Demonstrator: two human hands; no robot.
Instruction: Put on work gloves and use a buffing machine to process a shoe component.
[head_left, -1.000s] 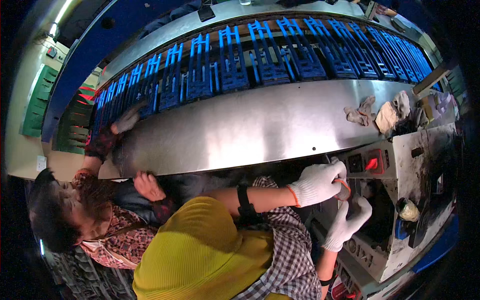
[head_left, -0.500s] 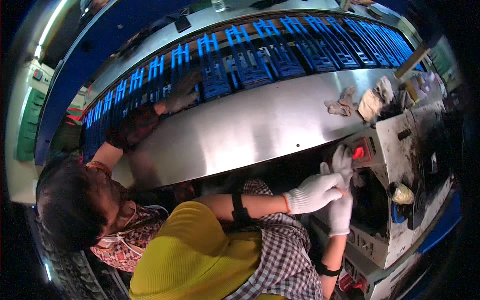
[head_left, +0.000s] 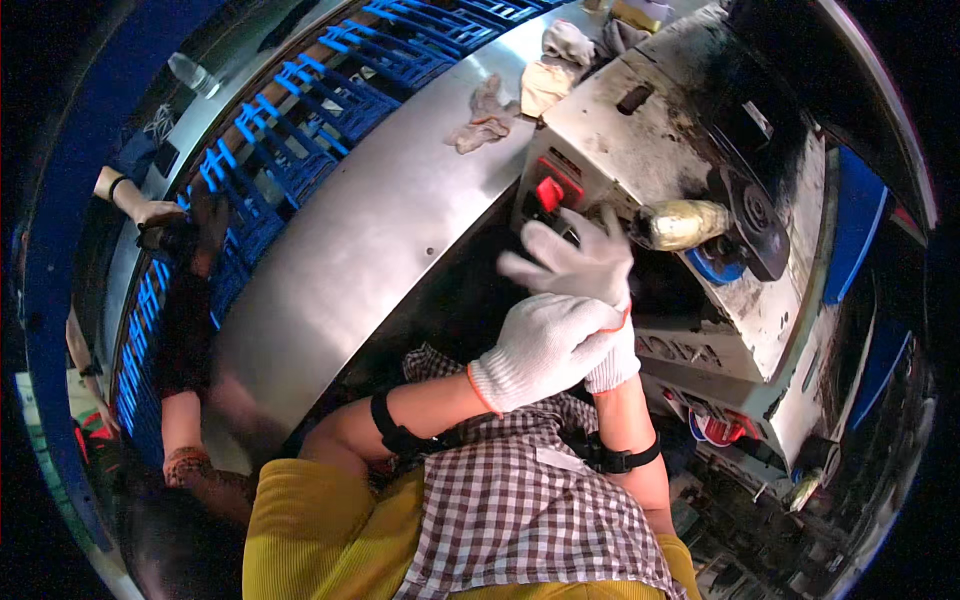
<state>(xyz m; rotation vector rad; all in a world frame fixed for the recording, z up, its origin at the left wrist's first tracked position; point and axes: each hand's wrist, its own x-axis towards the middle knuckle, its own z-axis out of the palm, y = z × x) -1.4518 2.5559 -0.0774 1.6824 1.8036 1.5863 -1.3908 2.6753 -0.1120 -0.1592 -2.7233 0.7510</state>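
Both my hands wear white knit gloves. My right hand (head_left: 578, 262) is raised with its fingers spread, just below the red switch (head_left: 549, 192) on the front of a dirty grey machine box (head_left: 640, 120). My left hand (head_left: 545, 345) is closed over the right glove's wrist and cuff, its knuckles toward me. Black bands sit on both forearms. Beside my right fingertips, a brass-coloured cylinder (head_left: 685, 222) lies next to a black wheel (head_left: 755, 215).
A curved steel worktop (head_left: 370, 240) runs left of the box, with crumpled rags (head_left: 490, 115) on it. Blue slotted racks (head_left: 300, 130) lie behind. A co-worker's dark-sleeved arm (head_left: 185, 300) reaches onto the racks at far left, near another person's hand (head_left: 150, 210).
The view has swung closer to the machine box. My right hand rose and spread its fingers by the red switch, and my left hand closed over its wrist. The co-worker's head left the view.
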